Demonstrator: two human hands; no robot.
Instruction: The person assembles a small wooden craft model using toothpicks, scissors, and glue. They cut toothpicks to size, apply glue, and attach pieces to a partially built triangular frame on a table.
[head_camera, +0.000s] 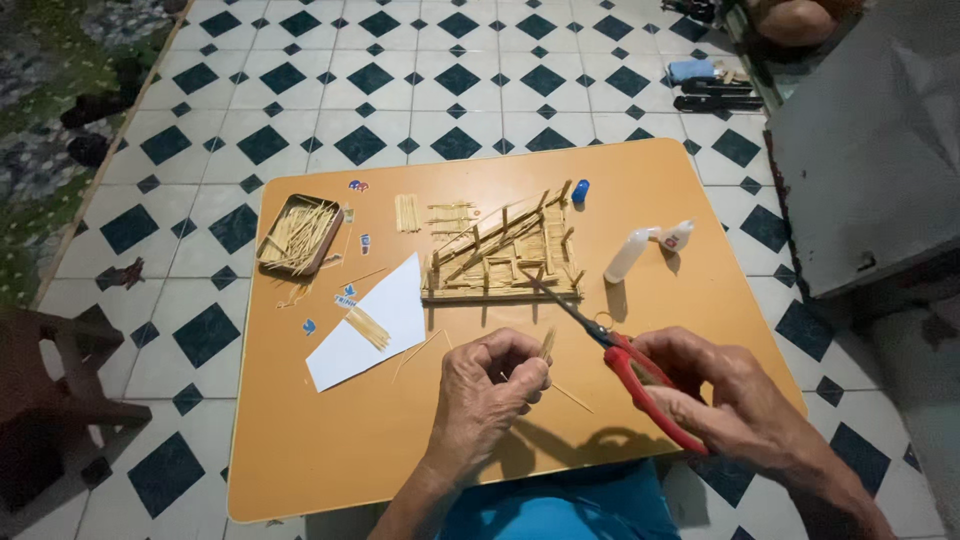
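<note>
Glue bottle (645, 248), blue cap (580, 190), white paper (375, 322).

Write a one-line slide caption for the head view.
Left hand pinches a toothpick; right hand holds red-handled scissors beside a toothpick model.

One scissors (620, 345), one glue bottle (640, 250), one blue cap (580, 190), one paper sheet (375, 320), one toothpick tin (298, 234).

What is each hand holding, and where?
Left hand pinches a thin stick near its lower end; right hand grips red-handled scissors by the handles.
</note>
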